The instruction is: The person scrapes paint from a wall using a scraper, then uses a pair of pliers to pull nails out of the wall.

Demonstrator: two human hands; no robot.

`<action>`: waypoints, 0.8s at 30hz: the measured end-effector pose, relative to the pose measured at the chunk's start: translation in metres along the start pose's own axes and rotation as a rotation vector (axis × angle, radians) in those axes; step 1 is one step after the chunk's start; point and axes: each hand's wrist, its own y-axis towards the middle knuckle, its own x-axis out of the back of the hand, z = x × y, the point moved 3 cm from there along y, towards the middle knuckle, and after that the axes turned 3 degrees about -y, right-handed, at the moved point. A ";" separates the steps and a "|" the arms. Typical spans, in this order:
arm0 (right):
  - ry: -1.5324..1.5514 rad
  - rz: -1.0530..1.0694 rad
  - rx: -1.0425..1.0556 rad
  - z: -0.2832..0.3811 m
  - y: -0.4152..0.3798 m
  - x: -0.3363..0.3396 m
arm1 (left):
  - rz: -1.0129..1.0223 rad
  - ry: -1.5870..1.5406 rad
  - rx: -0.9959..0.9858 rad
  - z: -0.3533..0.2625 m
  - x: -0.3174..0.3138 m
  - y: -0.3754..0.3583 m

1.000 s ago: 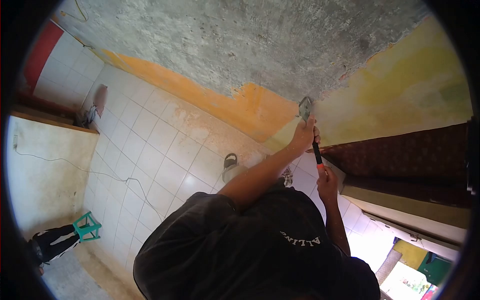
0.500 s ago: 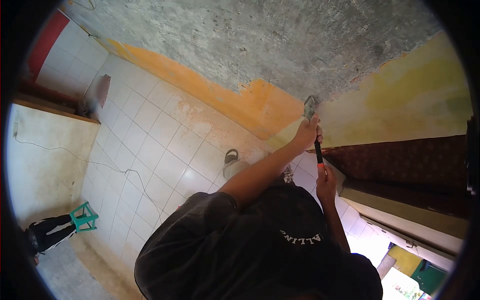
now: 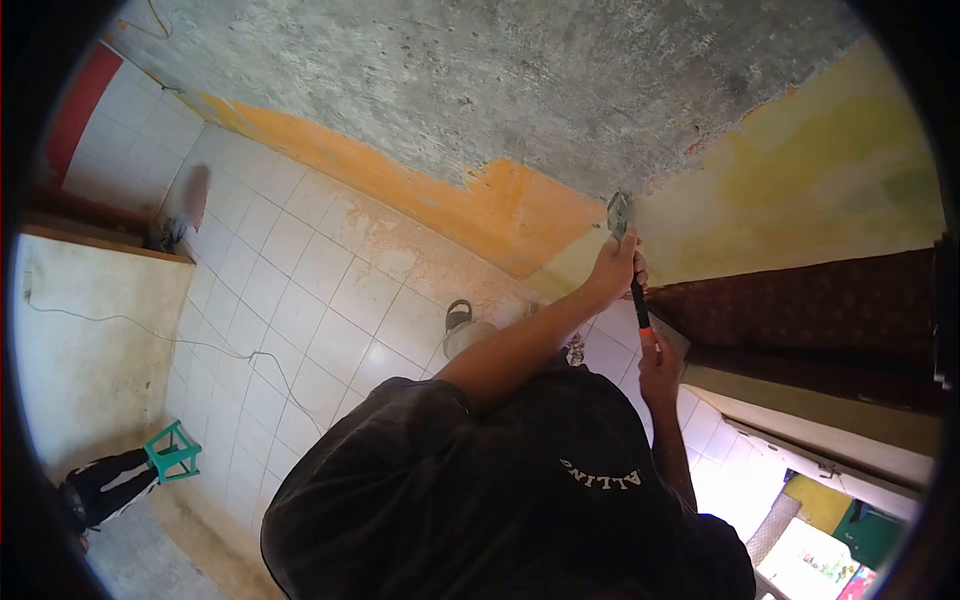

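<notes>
A long-handled scraper (image 3: 640, 308) with a black shaft, an orange band and a grey metal head is held in both my hands. Its head (image 3: 618, 212) touches the wall, or nearly so, where bare grey plaster (image 3: 560, 120) meets orange paint (image 3: 530, 210) and yellowish paint (image 3: 800, 180). My left hand (image 3: 615, 268) is closed around the shaft just below the head. Further down, my right hand (image 3: 657, 368) grips the handle end by the orange band; part of its fingers is hidden.
White floor tiles (image 3: 290, 270) carry dust and paint flakes along the wall. A brown patterned panel (image 3: 790, 315) stands close on the right. A thin cable (image 3: 255, 355) crosses the floor at left. A person's dark-clothed legs (image 3: 110, 480) show beside a green stool (image 3: 174, 450).
The scraper's head has stayed at nearly the same wall spot. My right hand has shifted slightly down and right with the handle end. The view has tilted a little.
</notes>
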 end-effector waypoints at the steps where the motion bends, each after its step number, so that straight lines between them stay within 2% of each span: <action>1: -0.027 -0.019 -0.015 0.002 0.001 0.005 | -0.015 -0.010 0.000 -0.001 -0.002 0.000; 3: -0.059 0.052 -0.041 0.011 0.002 0.013 | -0.019 -0.019 0.004 -0.001 -0.006 -0.001; 7: -0.063 0.054 -0.058 0.006 0.003 0.005 | -0.023 -0.003 0.007 -0.005 -0.003 -0.002; 12: -0.087 0.055 0.047 -0.003 0.008 0.001 | -0.049 -0.004 0.031 -0.004 -0.007 0.001; 14: -0.060 0.057 0.059 -0.002 0.012 -0.001 | -0.102 0.035 -0.056 -0.001 -0.004 0.004; 24: -0.109 0.024 0.106 -0.007 0.014 -0.015 | -0.114 0.037 -0.088 0.004 0.007 0.006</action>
